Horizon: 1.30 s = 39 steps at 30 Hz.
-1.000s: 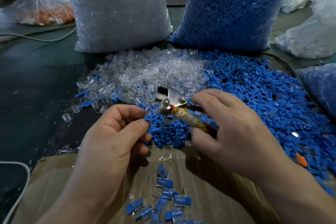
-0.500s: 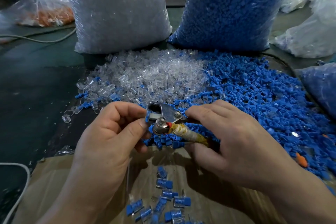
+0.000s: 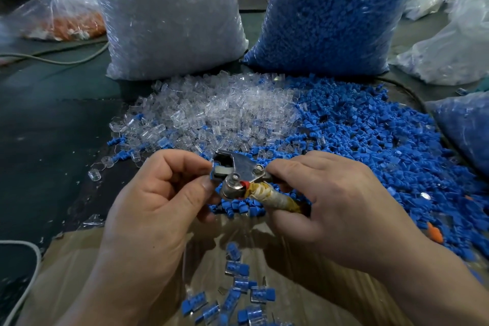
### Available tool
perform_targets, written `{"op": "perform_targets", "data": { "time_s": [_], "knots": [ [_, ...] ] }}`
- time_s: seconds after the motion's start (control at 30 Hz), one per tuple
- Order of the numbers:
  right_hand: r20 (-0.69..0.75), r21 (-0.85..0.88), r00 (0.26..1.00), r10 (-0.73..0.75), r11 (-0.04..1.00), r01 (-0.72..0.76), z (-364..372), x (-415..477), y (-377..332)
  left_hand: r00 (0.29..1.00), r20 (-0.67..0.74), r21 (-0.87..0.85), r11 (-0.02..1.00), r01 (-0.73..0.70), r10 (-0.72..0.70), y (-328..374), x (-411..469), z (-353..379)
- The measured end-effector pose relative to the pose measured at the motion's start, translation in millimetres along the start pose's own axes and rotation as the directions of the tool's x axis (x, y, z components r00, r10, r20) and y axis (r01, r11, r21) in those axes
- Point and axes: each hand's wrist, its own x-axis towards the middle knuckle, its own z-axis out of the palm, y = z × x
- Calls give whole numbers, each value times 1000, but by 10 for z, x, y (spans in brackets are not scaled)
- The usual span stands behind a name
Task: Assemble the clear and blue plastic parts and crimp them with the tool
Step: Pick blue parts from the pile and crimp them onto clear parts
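Head view: the part (image 3: 220,171), pale with a sliver of blue at its edge, sits in the mouth of the metal crimp tool (image 3: 239,170), held just above the near edge of the loose blue parts (image 3: 383,145). The left hand (image 3: 148,201) pinches the part between curled thumb and forefinger at the tool's mouth. The right hand (image 3: 330,198) has its fingers wrapped round the tape-bound handle (image 3: 275,197). The step looks like the crimp itself: next, a firm squeeze from the right hand, with the left steadying the part and its fingertips out of the bite. Finished pieces (image 3: 238,288) lie below on cardboard (image 3: 79,272). Beyond, loose clear parts (image 3: 211,114) spread over the dark table (image 3: 39,127) before a clear-filled bag (image 3: 169,16) and a blue-filled bag (image 3: 330,8). A bag of orange bits (image 3: 71,21) and a cable (image 3: 53,61) lie to the left.
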Motion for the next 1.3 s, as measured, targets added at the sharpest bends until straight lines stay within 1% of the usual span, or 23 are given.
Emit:
{"op": "perform_targets", "data": {
  "time_s": [0.07, 0.13, 0.2, 0.23, 0.27, 0.33, 0.4, 0.43, 0.5, 0.6, 0.67, 0.73, 0.77, 0.87, 0.9, 0.93, 1.0, 1.07, 1.1, 1.17, 1.2, 1.23, 1.3],
  "knots": [
    [-12, 15, 1000, 9, 1000, -9, 9, -14, 7, 1000, -19, 32, 999, -17, 17, 8, -18, 3],
    [-24, -12, 999, 33, 999, -33, 25, -35, 28, 998, -61, 104, 994, -28, 34, -2, -5, -20],
    [-61, -104, 995, 75, 991, -81, 50, -32, 77, 996, -90, 172, 985, 0, 16, -32, 31, -64],
    [-71, -160, 992, 103, 981, -113, 58, -14, 108, 997, -80, 194, 980, 38, -23, -45, 43, -78],
    [-61, -204, 989, 132, 968, -142, 65, 11, 136, 996, -52, 217, 973, 84, -75, -53, 45, -78],
    [16, -236, 983, 185, 956, -176, 72, 72, 172, 985, 15, 239, 957, 163, -172, -60, 21, -40],
    [92, -245, 972, 216, 951, -188, 86, 117, 187, 979, 38, 251, 950, 184, -200, -62, -12, 17],
    [101, -253, 971, 218, 949, -187, 94, 126, 189, 981, 31, 258, 949, 180, -194, -64, -22, 33],
    [70, -254, 977, 203, 951, -179, 107, 127, 172, 983, 3, 262, 949, 176, -184, -64, -25, 48],
    [-58, -190, 991, 118, 973, -127, 93, 80, 16, 983, 5, 276, 945, 177, -186, -92, -32, 71],
    [-88, -164, 996, 6, 986, -21, 107, 54, -147, 989, 13, 297, 945, 140, -150, -112, -54, 101],
    [-73, -129, 993, -90, 988, 80, 164, 40, -239, 997, 19, 355, 933, 58, -69, -123, -85, 124],
    [-69, -121, 991, -110, 987, 101, 185, 34, -253, 999, 30, 395, 919, 2, -15, -120, -104, 124],
    [-119, -102, 989, -85, 992, 73, 189, 12, -222, 989, 77, 482, 864, -146, 124, -56, -151, 107],
    [-147, -82, 986, -79, 994, 68, 188, 6, -216, 986, 80, 470, 867, -166, 145, -27, -156, 98],
    [-177, -65, 980, -87, 995, 76, 190, 1, -213, 988, 67, 446, 881, -156, 141, 4, -151, 88],
    [-231, -47, 965, -127, 992, 120, 200, 2, -218, 997, 51, 427, 902, -68, 51, 77, -111, 67],
    [-265, -26, 949, -169, 985, 168, 203, 16, -227, 989, 98, 415, 908, 56, -106, 126, -70, 35],
    [-276, -3, 945, -177, 983, 183, 202, 20, -235, 979, 133, 398, 913, 87, -152, 129, -59, 9],
    [-285, 55, 944, -166, 980, 189, 197, 25, -258, 962, 194, 332, 936, 119, -191, 116, -49, -28],
    [-291, 79, 943, -163, 978, 193, 191, 25, -265, 948, 217, 254, 951, 175, -232, 105, -46, -32],
    [-297, 97, 940, -167, 974, 204, 189, 25, -266, 923, 242, 150, 951, 269, -299, 86, -38, -31],
    [-298, 128, 936, -189, 963, 235, 179, 18, -268, 845, 338, -56, 887, 458, -414, 34, -4, -27]
  ]
}}
